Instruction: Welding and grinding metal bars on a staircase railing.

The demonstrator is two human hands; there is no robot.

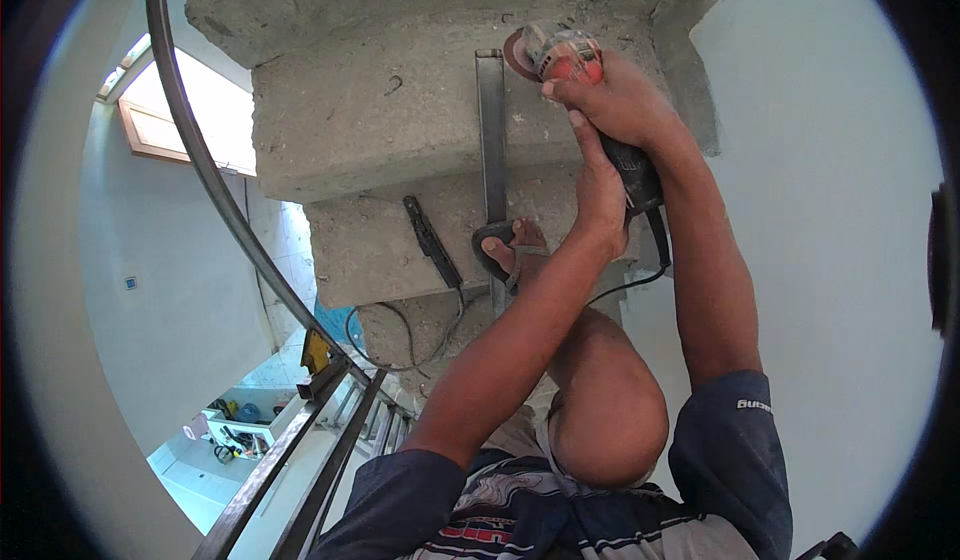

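Both my hands are closed round an angle grinder (572,65) with a red and silver head and a black body. My right hand (630,105) grips it just behind the head, while my left hand (602,185) wraps the rear of the body. The reddish-brown disc (517,55) is beside the upper end of a square metal tube (492,130), with a small gap visible between them. That tube lies across the concrete steps, and my sandalled foot (515,250) presses on it lower down.
A black welding electrode holder (430,238) lies left of my foot, its cable (410,335) looping on the lower step. Rough concrete steps (350,120) rise ahead. A curved metal rail (205,165) runs along the open left side, above a lower floor. A white wall (820,210) borders the right.
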